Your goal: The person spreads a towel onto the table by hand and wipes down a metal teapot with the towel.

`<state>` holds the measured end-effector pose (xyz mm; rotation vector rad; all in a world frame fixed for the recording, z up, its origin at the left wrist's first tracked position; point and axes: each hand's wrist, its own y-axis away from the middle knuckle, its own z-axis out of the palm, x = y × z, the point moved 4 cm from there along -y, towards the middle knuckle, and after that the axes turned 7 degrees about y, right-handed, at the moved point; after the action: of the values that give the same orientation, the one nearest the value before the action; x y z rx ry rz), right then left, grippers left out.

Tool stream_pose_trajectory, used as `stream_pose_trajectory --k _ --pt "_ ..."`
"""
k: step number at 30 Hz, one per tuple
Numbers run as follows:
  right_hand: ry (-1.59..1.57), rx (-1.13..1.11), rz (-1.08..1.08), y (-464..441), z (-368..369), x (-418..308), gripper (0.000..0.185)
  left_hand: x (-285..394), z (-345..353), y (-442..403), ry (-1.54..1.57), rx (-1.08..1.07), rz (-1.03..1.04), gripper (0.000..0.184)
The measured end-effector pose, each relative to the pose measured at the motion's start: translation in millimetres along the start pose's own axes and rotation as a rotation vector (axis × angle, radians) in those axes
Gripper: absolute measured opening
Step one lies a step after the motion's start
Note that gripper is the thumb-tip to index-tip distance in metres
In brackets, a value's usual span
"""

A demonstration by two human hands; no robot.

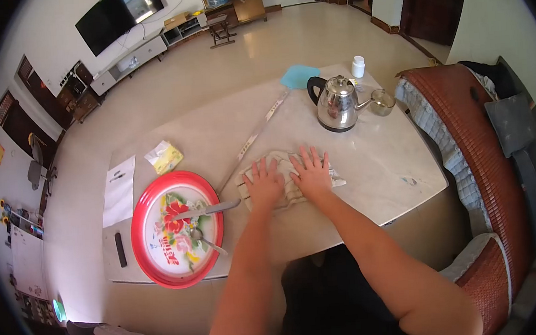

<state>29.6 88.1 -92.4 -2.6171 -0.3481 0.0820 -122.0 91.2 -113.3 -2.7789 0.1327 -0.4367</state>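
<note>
Cloth (292,195) | probably light, floppy, unbreakable | best pinched at a loose edge, tbh | lying under left hand (264,183) and right hand (312,175), both splayed wide

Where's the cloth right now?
In the head view, the cloth is near the middle, on the table under the person's left hand and right hand, just right of the red-rimmed tray.

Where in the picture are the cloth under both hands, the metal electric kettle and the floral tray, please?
Cloth (290,195): head view, exposed fabric near its middle.
Metal electric kettle (335,112): head view, shiny body.
Floral tray (139,231): head view, red rim, left side.
</note>
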Motion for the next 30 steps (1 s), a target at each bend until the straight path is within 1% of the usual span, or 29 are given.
stream_pose_trajectory --k 1,4,7,10,13,15,17,19,22,23,25,30 --pt "0.018 0.037 -0.025 -2.0 1.8 -1.7 0.047 -1.1 -0.1 0.2 -0.013 0.029 0.002 0.052" --pt "-0.050 -0.030 -0.155 -0.2 5.5 -2.9 0.046 -0.6 -2.3 6.3 -0.057 0.130 0.048 0.052" --pt "-0.161 -0.228 -0.206 9.7 -11.7 1.7 0.047 1.5 -12.7 30.2 -0.013 0.060 -0.027 0.053" --pt "-0.187 -0.287 -0.233 34.3 -29.7 -3.2 0.047 3.4 -24.4 65.8 -0.030 0.048 -0.024 0.054" --pt "-0.240 -0.279 -0.222 65.0 -51.6 -13.3 0.047 8.1 -37.2 104.6 -0.043 0.033 -0.006 0.054" --pt "-0.218 -0.272 -0.230 89.5 -38.6 -21.8 0.046 11.9 -47.7 131.9 -0.041 -0.006 -0.015 0.054" --pt "-0.177 -0.233 -0.259 105.0 -43.3 -21.5 0.044 18.1 -55.0 148.1 -0.043 -0.021 -0.024 0.054" --pt "-0.139 -0.179 -0.302 126.0 -59.6 -33.0 0.043 18.1 -59.0 171.2 -0.062 -0.037 -0.037 0.055" --pt "-0.158 -0.139 -0.309 149.6 -89.1 -41.8 0.041 22.9 -69.6 200.0 -0.082 0.004 -0.006 0.056" --pt "-0.187 -0.137 -0.302 159.0 -92.8 -42.9 0.040 24.3 -70.1 208.5 -0.085 -0.050 -0.030 0.057" --pt "-0.239 -0.106 -0.287 162.0 -96.2 -44.1 0.039 25.2 -75.2 210.2 -0.097 -0.134 -0.066 0.059" --pt "-0.226 -0.089 -0.294 143.1 -81.0 -50.6 0.040 4.1 -67.6 183.6 -0.046 -0.223 -0.056 0.056"
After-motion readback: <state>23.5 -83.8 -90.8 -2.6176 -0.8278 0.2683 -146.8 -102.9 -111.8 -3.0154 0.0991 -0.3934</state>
